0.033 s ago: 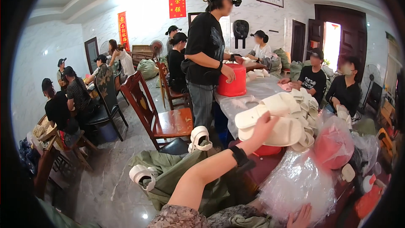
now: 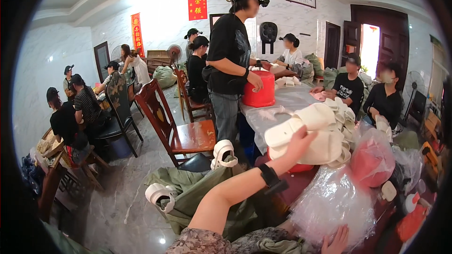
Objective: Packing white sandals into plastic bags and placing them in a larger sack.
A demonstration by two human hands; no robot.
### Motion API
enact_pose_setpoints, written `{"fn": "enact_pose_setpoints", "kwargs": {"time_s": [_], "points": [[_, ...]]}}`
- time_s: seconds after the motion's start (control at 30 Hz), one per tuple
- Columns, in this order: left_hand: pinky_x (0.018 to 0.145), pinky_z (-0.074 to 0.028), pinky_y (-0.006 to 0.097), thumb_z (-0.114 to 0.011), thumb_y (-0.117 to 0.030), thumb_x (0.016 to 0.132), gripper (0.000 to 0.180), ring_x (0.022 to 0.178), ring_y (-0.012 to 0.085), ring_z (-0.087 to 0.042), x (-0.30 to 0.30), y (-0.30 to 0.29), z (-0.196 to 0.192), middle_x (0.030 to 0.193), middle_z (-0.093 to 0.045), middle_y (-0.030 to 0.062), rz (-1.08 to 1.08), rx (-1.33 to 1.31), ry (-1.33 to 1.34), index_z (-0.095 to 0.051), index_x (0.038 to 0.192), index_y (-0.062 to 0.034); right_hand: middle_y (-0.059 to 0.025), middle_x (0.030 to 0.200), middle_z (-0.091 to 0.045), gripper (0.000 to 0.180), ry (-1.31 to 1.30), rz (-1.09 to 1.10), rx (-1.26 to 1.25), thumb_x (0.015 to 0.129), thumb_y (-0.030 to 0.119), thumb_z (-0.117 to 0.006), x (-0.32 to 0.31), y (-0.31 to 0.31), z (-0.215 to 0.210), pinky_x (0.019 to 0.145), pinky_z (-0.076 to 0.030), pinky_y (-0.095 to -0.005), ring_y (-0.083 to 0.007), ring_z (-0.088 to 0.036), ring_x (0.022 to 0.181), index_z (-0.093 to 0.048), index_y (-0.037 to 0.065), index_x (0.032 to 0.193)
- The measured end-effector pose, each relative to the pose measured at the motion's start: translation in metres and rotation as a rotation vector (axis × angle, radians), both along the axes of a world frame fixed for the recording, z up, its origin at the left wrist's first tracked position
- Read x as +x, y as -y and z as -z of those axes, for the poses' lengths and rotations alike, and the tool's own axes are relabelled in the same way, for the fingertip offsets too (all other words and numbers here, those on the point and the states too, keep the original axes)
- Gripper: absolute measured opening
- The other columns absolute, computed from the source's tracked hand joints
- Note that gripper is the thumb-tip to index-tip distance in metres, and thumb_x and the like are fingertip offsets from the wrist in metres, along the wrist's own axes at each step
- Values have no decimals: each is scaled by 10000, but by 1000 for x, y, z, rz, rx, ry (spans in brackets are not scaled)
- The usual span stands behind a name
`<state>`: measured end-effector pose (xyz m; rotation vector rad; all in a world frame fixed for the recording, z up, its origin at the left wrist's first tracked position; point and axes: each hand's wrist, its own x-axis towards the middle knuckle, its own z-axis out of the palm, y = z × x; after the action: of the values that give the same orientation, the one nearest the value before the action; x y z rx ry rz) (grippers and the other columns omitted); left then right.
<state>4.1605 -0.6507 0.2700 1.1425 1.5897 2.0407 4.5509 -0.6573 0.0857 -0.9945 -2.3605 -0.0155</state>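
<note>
My left hand point(image 2: 301, 145) reaches out over a heap of white slippers point(image 2: 314, 115) on the near table, its fingers stretched across the nearest slipper point(image 2: 325, 146). It touches the slippers, but I see no grip around one. Low at the right, my right hand point(image 2: 336, 241) lies with fingers spread against a clear plastic bag point(image 2: 332, 207). Under the slippers part of a red container point(image 2: 301, 167) shows. By my left forearm, two white clogs point(image 2: 223, 154) sit at the rim of an open green sack point(image 2: 202, 193).
A person in black stands beyond the table with a red bucket point(image 2: 260, 89). Two people sit at the right. A wooden chair point(image 2: 193, 134) stands left of the table. A red bundle in clear plastic point(image 2: 373, 160) lies beside the slippers. Other people work at the far left.
My left hand has moved slightly right and down over the heap, and the nearest slippers have shifted a little to the right. My right hand stays against the plastic bag.
</note>
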Motion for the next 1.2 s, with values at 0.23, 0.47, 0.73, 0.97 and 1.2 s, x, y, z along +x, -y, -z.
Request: {"fn": "enact_pose_setpoints", "kwargs": {"time_s": [0.23,0.47,0.73,0.97,1.2], "points": [[838,-476,284,-648,-355,898,428,905,143,-561,139,12,3,1026,-539,57,615,-13,568,-436,1133,-67,-277,1392,-450,619,-33,34,4,885,357,-621,3,3,-2,1083,-332,-503,-446,-417,1287,-472,-25,1348],[978,-449,312,-659,-318,902,716,1189,253,-515,252,-48,86,1313,-430,168,686,172,869,-221,1351,27,-289,1262,-541,601,-132,-71,-37,806,285,-685,0,3,9,1030,-385,-485,-461,-487,1191,-514,-46,1277],[980,-425,390,-659,-318,851,601,1128,345,-562,234,-52,169,1231,-539,225,508,-342,-144,-422,1310,-11,-336,1263,-518,631,-126,-59,112,835,328,-691,2,-2,19,1011,-399,-504,-500,-480,1180,-497,-54,1297],[1089,-333,444,-624,-327,879,501,1328,374,-391,171,10,175,1434,-433,197,307,-318,-996,-542,1290,-53,-336,1329,-473,662,-120,-57,-42,862,390,-659,2,-8,12,1059,-350,-499,-500,-435,1234,-481,-54,1320],[1120,-270,491,-544,-414,920,549,1365,383,-335,166,19,217,1484,-348,242,239,-184,-996,-497,1338,-61,-292,1387,-455,694,-64,-109,-288,869,383,-667,16,-18,7,1085,-323,-470,-441,-410,1300,-439,-44,1366]]}}
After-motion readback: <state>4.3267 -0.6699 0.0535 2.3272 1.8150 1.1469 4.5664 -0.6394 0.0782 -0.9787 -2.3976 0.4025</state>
